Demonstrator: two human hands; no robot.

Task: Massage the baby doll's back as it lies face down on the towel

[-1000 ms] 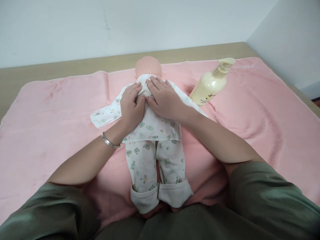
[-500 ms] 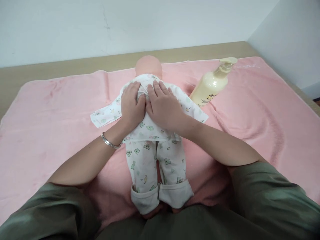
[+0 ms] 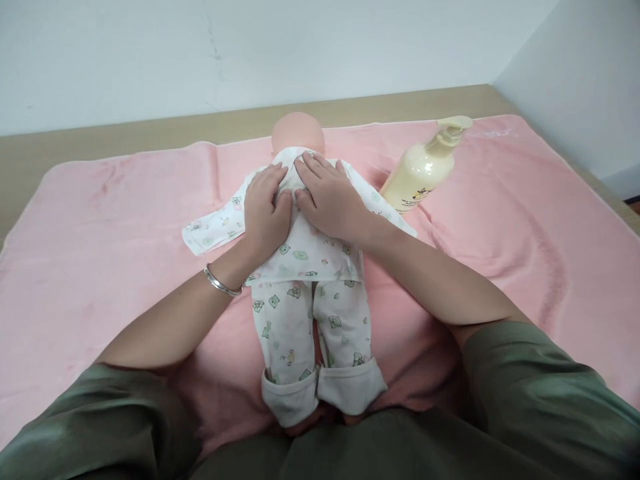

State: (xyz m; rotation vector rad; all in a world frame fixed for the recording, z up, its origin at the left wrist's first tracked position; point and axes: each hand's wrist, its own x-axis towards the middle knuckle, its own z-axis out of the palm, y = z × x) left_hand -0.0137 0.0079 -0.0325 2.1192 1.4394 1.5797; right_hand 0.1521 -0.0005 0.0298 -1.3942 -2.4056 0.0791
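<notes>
While the left hand [image 3: 267, 210] and right hand [image 3: 330, 200] lie flat on the doll's [image 3: 305, 267] upper back, dragging palms could ruck its shirt [image 3: 330, 257].

Neither hand grips anything; fingers are extended. Apparently prone on the pink blanket [image 3: 110, 267], the doll presents a bald head [image 3: 299, 130], white printed shirt and matching trousers [image 3: 287, 327], cuffs [image 3: 350, 387] turned up. Pump bottle [image 3: 417, 173] noted beside its right sleeve [image 3: 401, 223].
</notes>
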